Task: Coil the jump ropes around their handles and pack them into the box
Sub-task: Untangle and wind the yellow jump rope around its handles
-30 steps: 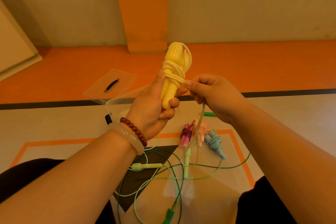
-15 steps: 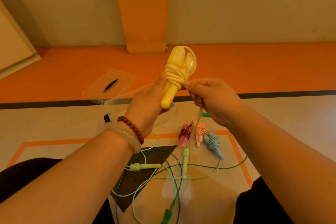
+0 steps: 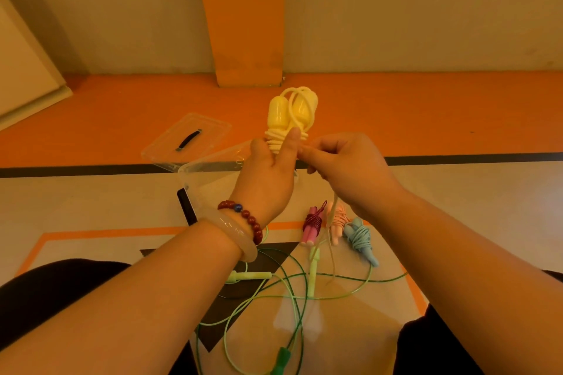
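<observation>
1. At mid-frame, above the floor, the yellow jump rope is held upright by the left hand. Its fingers are curled round the paired handles and its thumb is pressed across the coils.
2. Against the frame of a second ago, the bundle has been rolled in the grip. The back of the left hand is now turned to the camera, the lower handle ends (plain before) are hidden behind it, and both rounded caps are shown side by side.
3. The cord is pinched by the right hand just at 3 o'clock of the coils, as it was earlier. From that pinch the loose tail is left hanging toward 6 o'clock.
4. Another turn is judged to have been laid on, so the winding of this rope is taken to be nearly finished. Tucking and packing are not yet done.
5. The clear box is seen at 8 o'clock of the bundle, with its lid lying off at 9 o'clock.
6. Unmoved since the earlier frames, the magenta bundle, pink bundle and blue bundle are lying at 5 o'clock of the left hand. The light green rope and dark green rope are spread uncoiled at 6 o'clock.
</observation>
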